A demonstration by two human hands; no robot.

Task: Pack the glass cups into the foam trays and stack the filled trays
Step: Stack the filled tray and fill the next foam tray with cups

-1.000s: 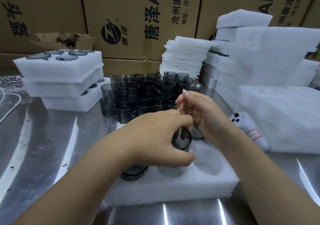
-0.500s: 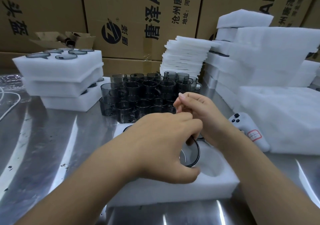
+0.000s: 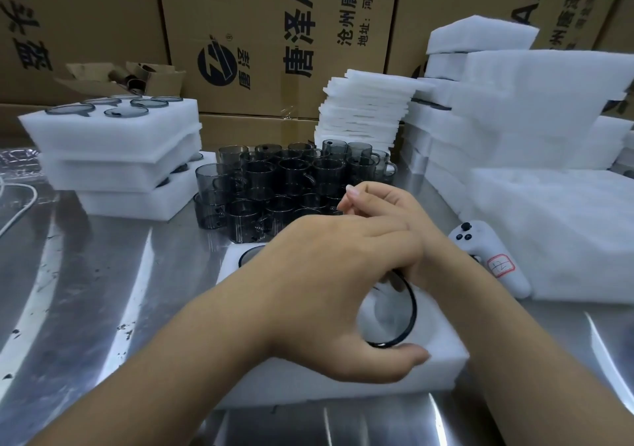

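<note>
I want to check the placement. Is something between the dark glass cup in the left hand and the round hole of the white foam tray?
Nothing visible blocks it. The left hand tilts the dark glass cup over a round hole of the white foam tray; the right hand is beside it, behind.

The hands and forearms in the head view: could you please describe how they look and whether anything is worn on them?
Both hands are bare: the left hand and right hand show no gloves, rings or watch. Both forearms are uncovered as far as the frame shows, with no sleeve visible. The right hand's fingernails are fairly long and unpainted.
</note>
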